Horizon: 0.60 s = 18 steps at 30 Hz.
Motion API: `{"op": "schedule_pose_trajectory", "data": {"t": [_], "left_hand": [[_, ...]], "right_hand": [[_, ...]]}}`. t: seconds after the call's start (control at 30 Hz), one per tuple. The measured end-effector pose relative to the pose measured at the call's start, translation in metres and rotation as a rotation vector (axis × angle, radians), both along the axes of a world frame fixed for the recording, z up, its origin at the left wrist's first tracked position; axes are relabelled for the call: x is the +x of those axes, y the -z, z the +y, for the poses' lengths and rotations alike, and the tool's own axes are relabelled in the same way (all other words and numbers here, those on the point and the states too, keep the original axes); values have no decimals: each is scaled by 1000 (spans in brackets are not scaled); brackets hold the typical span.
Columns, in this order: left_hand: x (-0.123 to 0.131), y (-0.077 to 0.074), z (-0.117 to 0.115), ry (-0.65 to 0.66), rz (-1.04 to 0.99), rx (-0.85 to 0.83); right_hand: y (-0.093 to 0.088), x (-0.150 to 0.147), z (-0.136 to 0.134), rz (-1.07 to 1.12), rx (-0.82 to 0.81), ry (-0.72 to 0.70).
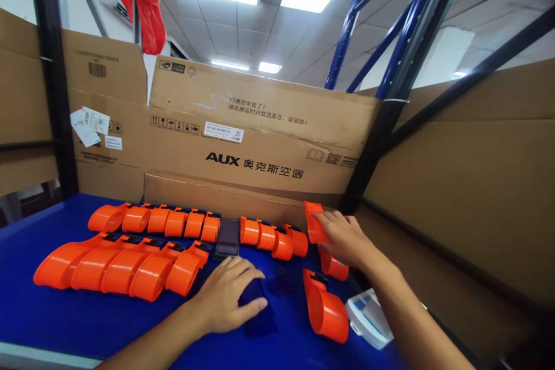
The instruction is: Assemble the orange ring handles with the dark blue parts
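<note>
My right hand (347,237) is closed round an orange plastic loop-shaped part (313,221), lifted at the right of the blue table. Just below that hand is another orange part (333,266), partly hidden by my fingers. Nearer to me lies a further orange loop (327,315) with a dark strip at its top. My left hand (229,295) rests low over the table, thumb and fingers apart, with nothing in it. Beyond it a dark phone-like device (228,237) stands between groups of orange loops.
Several orange loops (117,269) line the left in two rows, and a shorter row (265,236) sits right of the device. A white and blue case (369,318) lies by my right forearm. Cardboard (260,150) walls the back; black rack posts (54,81) frame the table (130,329).
</note>
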<state>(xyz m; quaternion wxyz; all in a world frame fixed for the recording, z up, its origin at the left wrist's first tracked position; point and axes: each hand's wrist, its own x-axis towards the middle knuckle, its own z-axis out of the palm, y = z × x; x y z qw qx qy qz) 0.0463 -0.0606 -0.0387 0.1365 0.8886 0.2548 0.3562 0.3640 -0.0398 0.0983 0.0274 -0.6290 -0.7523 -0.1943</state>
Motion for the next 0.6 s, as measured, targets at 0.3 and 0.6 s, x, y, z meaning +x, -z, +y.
{"op": "schedule_pose_trajectory", "data": {"t": [0.3, 0.6], "left_hand": [[8, -1, 23, 214, -1015, -967], [3, -9, 25, 122, -1379, -1117]], "right_hand": [[-3, -121, -52, 260, -176, -621], [26, -151, -8, 766, -60, -683]]}}
